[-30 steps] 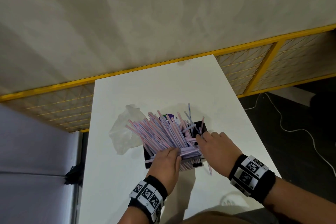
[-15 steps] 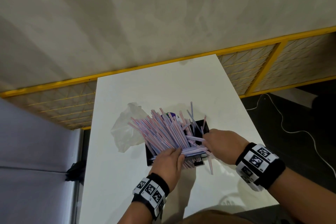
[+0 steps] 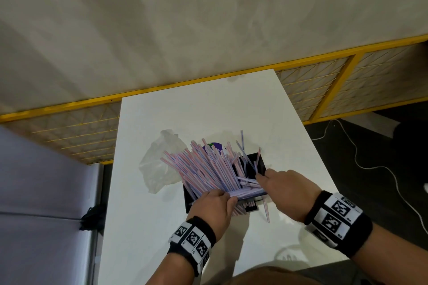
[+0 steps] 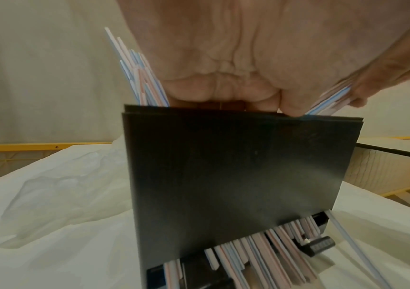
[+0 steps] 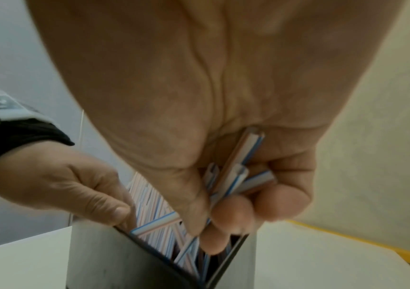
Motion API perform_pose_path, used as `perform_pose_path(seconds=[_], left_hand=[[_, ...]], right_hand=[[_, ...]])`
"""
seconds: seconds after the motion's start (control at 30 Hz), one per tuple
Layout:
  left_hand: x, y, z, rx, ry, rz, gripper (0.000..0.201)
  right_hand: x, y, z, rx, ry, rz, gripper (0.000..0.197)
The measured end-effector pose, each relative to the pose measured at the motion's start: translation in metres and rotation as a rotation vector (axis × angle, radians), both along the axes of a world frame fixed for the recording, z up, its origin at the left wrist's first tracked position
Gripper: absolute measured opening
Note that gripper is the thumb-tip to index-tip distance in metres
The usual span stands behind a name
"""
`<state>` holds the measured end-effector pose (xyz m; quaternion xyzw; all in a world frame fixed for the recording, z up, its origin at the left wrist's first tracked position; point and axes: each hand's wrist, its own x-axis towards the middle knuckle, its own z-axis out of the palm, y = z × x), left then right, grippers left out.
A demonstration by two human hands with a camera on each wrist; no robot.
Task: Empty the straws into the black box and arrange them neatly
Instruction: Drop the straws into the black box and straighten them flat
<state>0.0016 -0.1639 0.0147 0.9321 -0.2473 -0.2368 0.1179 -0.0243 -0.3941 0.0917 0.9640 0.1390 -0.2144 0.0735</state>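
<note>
A black box [image 3: 260, 161] stands on the white table [image 3: 208, 104], crammed with pink-and-blue striped straws [image 3: 203, 169] that lean out to the upper left. My left hand [image 3: 222, 196] lies over the near end of the pile, fingers curled down onto the straws inside the box's near wall [image 4: 243, 176]. My right hand [image 3: 264, 177] is at the box's right side. In the right wrist view its fingers [image 5: 283, 195] are curled round a few straws [image 5: 238, 172] above the box rim [image 5: 137, 242]. More straw ends [image 4: 260, 252] poke out of the box's bottom slot.
An empty clear plastic bag [image 3: 159, 164] lies left of the box. A purple thing [image 3: 214, 146] shows behind the straws. One loose straw [image 3: 266, 211] lies on the table by the box's near right corner. Yellow mesh railing [image 3: 319, 90] borders the table's far side.
My right hand, which lay flatter on the pile, has curled round a few straws at the box's right side. The left hand has stayed on the near end of the pile.
</note>
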Motion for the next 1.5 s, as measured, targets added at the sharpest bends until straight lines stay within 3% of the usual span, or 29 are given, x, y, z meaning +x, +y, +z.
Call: perform_pose_path(seconds=[0.3,0.57,0.77,0.9,1.0,1.13,1.23,1.37,1.5], left_hand=[[-0.001,0.001,-0.004,-0.033,0.040,0.031,0.059],[0.002,0.008,0.001,-0.140,0.027,0.105,0.052],[-0.004,0.027,0.014,-0.198,-0.124,0.286,0.037],[-0.013,0.038,0.021,-0.153,-0.176,0.348,0.062],[-0.015,0.037,0.026,-0.148,-0.224,0.302,0.066],[-0.013,0.029,0.029,-0.204,-0.212,0.199,0.048],[-0.013,0.019,0.024,-0.230,-0.201,0.126,0.046],[-0.007,-0.002,0.016,-0.259,-0.168,-0.026,0.042],[-0.003,-0.019,0.003,-0.192,-0.134,-0.133,0.040]], right_hand=[[-0.004,-0.045,0.058,0.062,-0.035,-0.086,0.054],[-0.004,-0.069,0.101,0.320,-0.085,-0.154,0.041],[0.004,-0.037,0.046,0.389,0.035,-0.055,0.041],[0.011,-0.004,0.005,0.473,0.010,0.028,0.042],[0.015,0.018,-0.011,0.612,-0.014,0.027,0.039],[0.015,0.032,-0.018,0.666,-0.143,0.000,0.038],[0.021,0.033,-0.024,0.559,-0.203,-0.052,0.031],[0.030,0.033,-0.039,0.405,-0.121,-0.064,0.015],[0.035,0.030,-0.046,0.432,-0.046,-0.127,0.021]])
